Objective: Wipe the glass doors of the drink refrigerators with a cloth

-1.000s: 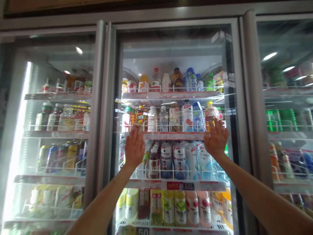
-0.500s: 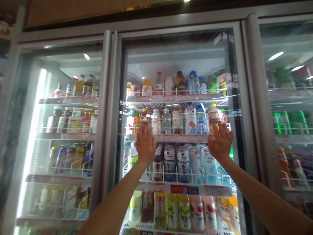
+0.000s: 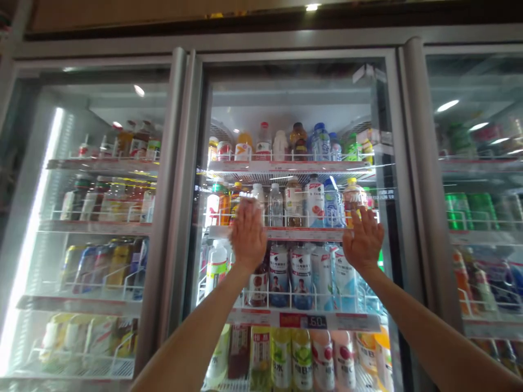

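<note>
Both my hands are raised against the glass door [image 3: 292, 90] of a drinks fridge. My left hand [image 3: 248, 239] lies flat with fingers stretched upward, in front of the second and third shelves. At its fingertips shows a blurred pale patch; I cannot tell whether it is a cloth or a reflection. My right hand [image 3: 363, 239] has its fingers spread and its palm toward the glass, holding nothing. Behind the glass, beyond that hand, stands a yellow-capped bottle [image 3: 354, 193]. A clear bottle [image 3: 275, 206] is visible between the hands.
A left glass door [image 3: 102, 76] and a right glass door [image 3: 469, 76] flank the middle one, with drinks on shelves behind each. A metal upright [image 3: 420, 163] divides the middle and right doors. Along a lower shelf runs a price strip [image 3: 339, 321].
My left hand has slid slightly to the right across the glass. My right hand keeps nearly the same place on the door. The view has shifted a little.
</note>
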`<state>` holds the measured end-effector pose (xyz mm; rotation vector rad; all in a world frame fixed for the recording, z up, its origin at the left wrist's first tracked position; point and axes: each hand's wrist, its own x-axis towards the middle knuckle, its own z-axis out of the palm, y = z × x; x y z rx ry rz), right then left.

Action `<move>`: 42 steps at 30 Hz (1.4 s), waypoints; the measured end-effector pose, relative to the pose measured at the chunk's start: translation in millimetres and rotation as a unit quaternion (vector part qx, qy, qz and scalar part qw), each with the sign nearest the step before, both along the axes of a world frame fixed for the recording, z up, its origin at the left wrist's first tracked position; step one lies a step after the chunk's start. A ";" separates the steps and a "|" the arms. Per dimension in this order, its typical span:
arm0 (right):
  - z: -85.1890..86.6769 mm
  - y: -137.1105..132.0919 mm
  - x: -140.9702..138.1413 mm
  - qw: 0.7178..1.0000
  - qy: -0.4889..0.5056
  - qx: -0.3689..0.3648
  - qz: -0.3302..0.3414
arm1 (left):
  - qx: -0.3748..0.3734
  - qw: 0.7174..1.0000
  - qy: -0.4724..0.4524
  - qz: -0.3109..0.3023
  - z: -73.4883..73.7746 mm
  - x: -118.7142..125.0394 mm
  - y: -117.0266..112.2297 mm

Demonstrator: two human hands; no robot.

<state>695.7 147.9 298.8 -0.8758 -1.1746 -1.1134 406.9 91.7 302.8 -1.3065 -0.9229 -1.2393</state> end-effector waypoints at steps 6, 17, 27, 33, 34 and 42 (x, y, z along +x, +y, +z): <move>-0.5 1.6 1.1 1.000 -0.006 0.013 0.000 | -0.039 0.957 0.287 0.010 2.5 5.6 2.4; -1.5 1.5 0.9 1.000 -0.004 0.017 -0.003 | -0.058 0.955 0.290 0.020 4.3 2.2 -2.8; -0.8 2.7 -0.5 1.000 -0.008 0.027 0.008 | -0.005 0.998 0.050 -0.027 -2.3 -45.4 -13.7; -2.0 5.2 4.7 1.000 -0.005 0.008 0.014 | -0.092 0.986 0.104 -0.095 11.9 16.4 -8.6; -0.5 1.9 2.5 1.000 0.000 0.005 0.017 | -0.096 0.988 0.088 -0.087 16.9 19.1 -8.4; 38.3 -59.5 -118.9 0.946 -0.243 -0.064 0.206 | -0.142 0.986 0.072 -0.044 42.9 15.1 -9.6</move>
